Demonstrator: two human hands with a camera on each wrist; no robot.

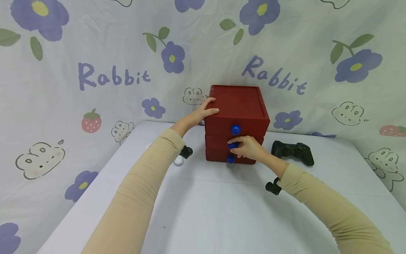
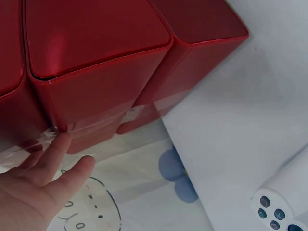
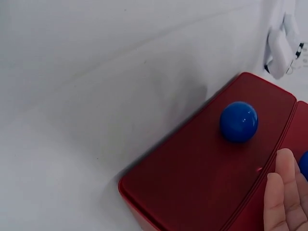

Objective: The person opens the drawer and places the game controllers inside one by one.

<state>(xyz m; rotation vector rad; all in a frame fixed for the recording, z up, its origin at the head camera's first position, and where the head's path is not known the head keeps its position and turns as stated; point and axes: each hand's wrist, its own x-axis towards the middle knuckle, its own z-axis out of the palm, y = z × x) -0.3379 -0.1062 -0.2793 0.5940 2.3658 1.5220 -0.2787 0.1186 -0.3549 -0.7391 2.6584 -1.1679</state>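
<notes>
A red three-drawer box (image 1: 236, 102) stands on the white table, each drawer front bearing a round blue knob. My left hand (image 1: 203, 111) rests on the upper left edge of the box; in the left wrist view its fingers (image 2: 54, 151) touch the red casing. With thumb and fingers, my right hand (image 1: 248, 147) pinches the middle knob (image 1: 233, 145). Above it the top knob (image 1: 235, 129) is free, and the bottom knob (image 1: 230, 159) sits just below the hand. In the right wrist view the middle knob (image 3: 304, 164) is partly cut off by the frame edge.
To the right of the box lies a black game controller (image 1: 292, 151). A white game controller (image 2: 276, 211) lies to its left, mostly hidden by my left forearm in the head view. Behind the table hangs a printed curtain (image 1: 120, 46). Small black cameras are on both wrists.
</notes>
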